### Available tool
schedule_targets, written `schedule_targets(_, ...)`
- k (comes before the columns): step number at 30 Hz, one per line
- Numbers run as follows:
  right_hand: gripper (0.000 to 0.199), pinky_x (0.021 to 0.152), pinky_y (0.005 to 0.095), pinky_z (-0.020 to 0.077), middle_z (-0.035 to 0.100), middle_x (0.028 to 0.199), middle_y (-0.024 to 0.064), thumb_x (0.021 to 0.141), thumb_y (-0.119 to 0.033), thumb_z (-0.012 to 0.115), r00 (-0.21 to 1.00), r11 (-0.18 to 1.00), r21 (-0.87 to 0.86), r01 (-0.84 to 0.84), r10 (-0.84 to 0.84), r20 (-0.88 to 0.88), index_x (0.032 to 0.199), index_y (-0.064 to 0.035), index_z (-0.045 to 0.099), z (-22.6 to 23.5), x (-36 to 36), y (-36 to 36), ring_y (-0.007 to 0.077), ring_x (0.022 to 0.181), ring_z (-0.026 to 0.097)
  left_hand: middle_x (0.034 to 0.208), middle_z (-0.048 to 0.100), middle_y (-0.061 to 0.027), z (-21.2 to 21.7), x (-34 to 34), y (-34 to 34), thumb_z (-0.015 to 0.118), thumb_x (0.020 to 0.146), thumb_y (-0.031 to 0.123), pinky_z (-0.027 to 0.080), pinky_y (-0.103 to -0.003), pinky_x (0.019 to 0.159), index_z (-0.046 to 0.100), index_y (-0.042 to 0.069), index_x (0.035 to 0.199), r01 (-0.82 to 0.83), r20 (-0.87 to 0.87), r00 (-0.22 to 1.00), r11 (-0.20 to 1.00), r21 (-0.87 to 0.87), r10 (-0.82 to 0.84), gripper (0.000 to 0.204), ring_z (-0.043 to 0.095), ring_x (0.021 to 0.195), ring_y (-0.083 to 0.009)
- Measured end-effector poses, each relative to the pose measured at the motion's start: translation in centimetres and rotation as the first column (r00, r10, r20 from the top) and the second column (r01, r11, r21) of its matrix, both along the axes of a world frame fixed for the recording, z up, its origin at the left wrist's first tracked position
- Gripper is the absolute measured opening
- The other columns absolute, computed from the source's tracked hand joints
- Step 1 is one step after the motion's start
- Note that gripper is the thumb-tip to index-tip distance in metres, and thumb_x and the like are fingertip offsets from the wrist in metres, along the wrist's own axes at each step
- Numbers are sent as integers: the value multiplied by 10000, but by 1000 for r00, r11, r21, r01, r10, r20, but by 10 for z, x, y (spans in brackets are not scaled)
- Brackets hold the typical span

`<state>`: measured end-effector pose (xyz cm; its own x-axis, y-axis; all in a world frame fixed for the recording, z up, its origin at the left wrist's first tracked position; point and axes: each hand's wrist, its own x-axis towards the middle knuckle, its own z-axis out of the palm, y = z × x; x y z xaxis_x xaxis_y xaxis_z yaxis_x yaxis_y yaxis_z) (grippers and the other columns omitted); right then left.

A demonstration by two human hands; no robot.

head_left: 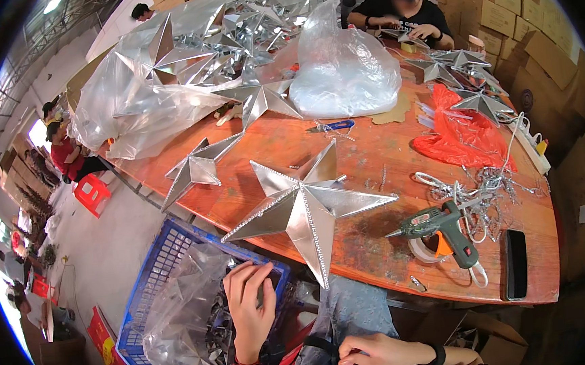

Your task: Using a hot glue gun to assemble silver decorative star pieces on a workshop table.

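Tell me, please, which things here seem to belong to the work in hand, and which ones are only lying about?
Seem to belong:
beaded silver star, nearest the person
glue gun, right of the star
blue crate of silvery pieces, under the left hand

Seem only lying about:
black phone
red plastic bag
red stool, off to the left

Star (301, 205) shiny metallic; table (378, 142) smooth wood; basket (149, 279) plastic

Ceiling lamp (53, 4) bright; silver star (302, 209) glinting; picture edges bent, corners black.
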<state>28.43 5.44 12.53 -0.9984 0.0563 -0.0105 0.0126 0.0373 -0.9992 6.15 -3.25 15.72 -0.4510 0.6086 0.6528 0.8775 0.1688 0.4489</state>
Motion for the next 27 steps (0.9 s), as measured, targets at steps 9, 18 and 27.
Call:
schedule_targets(9, 105, 609, 299, 499, 625, 785, 71, 906, -146, 566, 998, 995, 87, 49, -45, -47, 926, -55, 519, -33, 1, 6, 244, 702, 648, 796, 544, -65, -13, -27, -50, 530, 838, 28, 424, -290, 715, 614, -5, 944, -454, 229, 870, 890, 32, 436, 139, 528, 763, -176)
schedule_targets(18, 68, 632, 301, 480, 532, 779, 83, 946, -73, 449, 1000, 999, -42, 28, -28, 4, 911, -26, 414, -33, -9, 2, 207, 707, 599, 795, 547, -85, 0, 10, 18, 586, 793, -37, 441, -280, 677, 601, 15, 1072, -36, 254, 967, 998, 45, 23, 284, 541, 703, -171)
schedule_targets(27, 62, 607, 276, 434, 502, 788, 64, 940, -60, 453, 984, 979, 112, 171, -165, -61, 889, -34, 430, -40, -14, 4, 177, 656, 517, 875, 566, -73, -7, -9, 45, 642, 756, -48, 451, -269, 646, 629, 27, 1017, 15, 139, 990, 987, 159, -37, 272, 551, 715, -155)
